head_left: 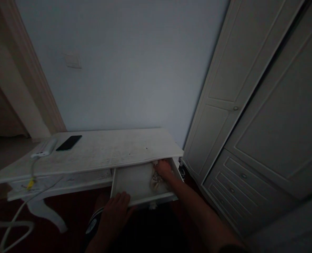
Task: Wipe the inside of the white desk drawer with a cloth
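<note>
A white drawer (pixel 133 181) is pulled out from under the tabletop of a worn white console table (pixel 113 147). My left hand (pixel 118 207) grips the drawer's front edge near its left corner, fingers bent over the rim. Deep in the right side of the drawer, my right hand (pixel 164 169) is closed on a beige cloth bundle (pixel 156 181) with what looks like cord on it. The fingertips of that hand are partly hidden, and the dim light blurs the bundle's details. A small knob (pixel 152 205) shows on the drawer front.
On the tabletop's left lie a dark phone (pixel 69 143) and a white power strip (pixel 44 147), its cable (pixel 19 211) hanging over the front. A white wardrobe (pixel 224 98) stands close on the right. A light switch (pixel 73 61) is on the wall behind.
</note>
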The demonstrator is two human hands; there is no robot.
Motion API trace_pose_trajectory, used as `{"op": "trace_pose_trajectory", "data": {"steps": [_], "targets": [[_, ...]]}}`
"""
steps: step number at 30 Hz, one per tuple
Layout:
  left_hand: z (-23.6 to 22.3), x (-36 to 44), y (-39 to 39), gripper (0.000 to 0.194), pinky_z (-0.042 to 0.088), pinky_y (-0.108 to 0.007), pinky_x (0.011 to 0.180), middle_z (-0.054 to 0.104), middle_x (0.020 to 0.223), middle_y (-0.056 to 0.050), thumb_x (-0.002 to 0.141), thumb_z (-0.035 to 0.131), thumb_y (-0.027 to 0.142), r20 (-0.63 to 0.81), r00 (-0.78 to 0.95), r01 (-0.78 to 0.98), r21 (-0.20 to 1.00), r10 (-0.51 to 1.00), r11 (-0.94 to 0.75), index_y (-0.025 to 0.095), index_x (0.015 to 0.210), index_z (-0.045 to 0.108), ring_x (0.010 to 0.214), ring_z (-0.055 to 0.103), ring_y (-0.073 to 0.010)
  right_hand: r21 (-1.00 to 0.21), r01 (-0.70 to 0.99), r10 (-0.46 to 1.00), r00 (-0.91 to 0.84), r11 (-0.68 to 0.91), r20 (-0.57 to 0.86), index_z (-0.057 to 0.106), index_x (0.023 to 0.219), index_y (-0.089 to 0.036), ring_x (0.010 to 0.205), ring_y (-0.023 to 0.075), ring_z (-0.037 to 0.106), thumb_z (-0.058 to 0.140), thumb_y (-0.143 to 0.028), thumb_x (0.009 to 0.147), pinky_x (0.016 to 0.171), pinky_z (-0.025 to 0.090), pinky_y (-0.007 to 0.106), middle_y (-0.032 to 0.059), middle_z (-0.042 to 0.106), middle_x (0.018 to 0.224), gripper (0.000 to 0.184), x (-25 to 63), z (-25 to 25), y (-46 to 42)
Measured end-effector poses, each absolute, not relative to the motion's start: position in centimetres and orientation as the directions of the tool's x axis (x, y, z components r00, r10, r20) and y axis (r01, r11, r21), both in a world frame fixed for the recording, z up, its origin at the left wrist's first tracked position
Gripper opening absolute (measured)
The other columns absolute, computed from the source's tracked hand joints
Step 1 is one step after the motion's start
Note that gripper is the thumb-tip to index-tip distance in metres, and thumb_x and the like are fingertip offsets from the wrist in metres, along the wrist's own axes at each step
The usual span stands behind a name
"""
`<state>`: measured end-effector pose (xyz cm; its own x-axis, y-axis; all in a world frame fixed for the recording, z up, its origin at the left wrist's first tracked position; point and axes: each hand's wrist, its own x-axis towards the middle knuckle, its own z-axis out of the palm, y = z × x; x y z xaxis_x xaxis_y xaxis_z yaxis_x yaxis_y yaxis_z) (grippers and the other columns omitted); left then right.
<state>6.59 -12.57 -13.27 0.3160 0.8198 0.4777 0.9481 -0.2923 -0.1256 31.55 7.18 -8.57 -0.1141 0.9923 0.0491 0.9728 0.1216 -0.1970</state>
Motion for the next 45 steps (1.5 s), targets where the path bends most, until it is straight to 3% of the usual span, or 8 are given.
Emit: {"op": "trace_pose_trajectory", "data": {"steps": [9,13,17,22,29,32,38,45], "targets": [[-12.6,6.1,-12.4,0.026,0.048,-0.039,0.089,0.073,0.118,-0.009,0.099,0.057,0.041,0.411,0.339,0.941,-0.123,0.846,-0.317,0.023,0.114,0.067,0.106,0.066,-0.0276,-0.276,0.847,0.891,-0.44,0.454,0.116,0.059,0.141,-0.023,0.129,0.0321,0.06,0.06,-0.04,0.094,0.108,0.045,0.046,0.0133,0.068,0.137,0.05,20.6,-10.0,7.1],[-12.5,6.3,-12.5,0.027,0.048,-0.04,0.091,0.074,0.115,-0.01,0.099,0.057,0.04,0.413,0.321,0.947,-0.113,0.853,-0.301,0.022,0.114,0.069,0.107,0.067,-0.0282,-0.28,0.683,0.726,-0.682,0.675,0.086,0.062,0.136,-0.022,0.124,0.0333,0.063,0.076,-0.042,0.08,0.102,0.051,0.043,0.0124,0.067,0.137,0.061,16.5,-11.0,4.7],[-11.8,6.9,-12.6,0.031,0.05,-0.041,0.095,0.072,0.123,-0.012,0.099,0.057,0.037,0.376,0.275,0.961,-0.069,0.885,-0.269,0.021,0.124,0.067,0.114,0.065,-0.0295,-0.292,0.497,0.522,-0.853,0.817,0.011,0.069,0.121,-0.023,0.111,0.0288,0.069,0.079,-0.029,0.075,0.09,0.055,0.036,0.0076,0.073,0.125,0.047,17.9,-11.4,3.5],[-10.5,7.2,-12.2,0.033,0.052,-0.043,0.095,0.071,0.126,-0.014,0.099,0.053,0.036,0.195,0.263,0.963,0.011,0.945,-0.27,0.021,0.126,0.067,0.114,0.066,-0.0298,-0.46,0.29,0.224,-0.955,0.839,-0.193,0.072,0.112,-0.018,0.095,0.0209,0.07,0.078,-0.023,0.076,0.081,0.054,0.027,0.0045,0.075,0.108,0.037,24.7,-10.4,4.8],[-11.0,6.4,-10.5,0.048,0.05,-0.047,0.106,0.065,0.14,-0.016,0.098,0.049,0.046,0.033,0.348,0.934,0.079,0.937,-0.349,0.021,0.137,0.06,0.129,0.061,-0.0315,-0.233,0.783,0.797,-0.602,0.577,-0.051,0.059,0.141,-0.019,0.124,0.0321,0.061,0.086,-0.035,0.069,0.103,0.049,0.04,0.0163,0.062,0.138,0.079,33.5,-9.3,5.9],[-11.0,6.2,-10.2,0.051,0.049,-0.048,0.108,0.065,0.141,-0.016,0.099,0.048,0.051,0.002,0.36,0.929,0.088,0.933,-0.359,0.02,0.138,0.059,0.129,0.061,-0.0314,-0.212,0.886,0.909,-0.417,0.413,0.029,0.053,0.145,-0.012,0.129,0.0381,0.057,0.072,-0.034,0.083,0.104,0.047,0.051,0.0254,0.058,0.143,0.069,33.9,-9.4,6.6],[-10.7,6.2,-10.5,0.044,0.054,-0.047,0.1,0.07,0.133,-0.016,0.099,0.049,0.05,0.075,0.386,0.917,0.077,0.919,-0.391,0.021,0.13,0.061,0.12,0.067,-0.0305,-0.249,0.898,0.931,-0.342,0.363,0.124,0.059,0.14,-0.017,0.135,0.0371,0.053,0.063,-0.024,0.087,0.113,0.039,0.051,0.0194,0.059,0.146,0.053,27.4,-9.5,8.1],[-10.0,6.3,-10.4,0.038,0.055,-0.045,0.095,0.071,0.127,-0.015,0.099,0.05,0.045,0.033,0.387,0.918,0.078,0.921,-0.389,0.021,0.126,0.062,0.115,0.069,-0.03,-0.242,0.678,0.714,-0.69,0.694,0.118,0.057,0.141,-0.023,0.128,0.0338,0.06,0.074,-0.033,0.082,0.104,0.05,0.045,0.0127,0.059,0.148,0.062,17.7,-10.3,4.7]]}}
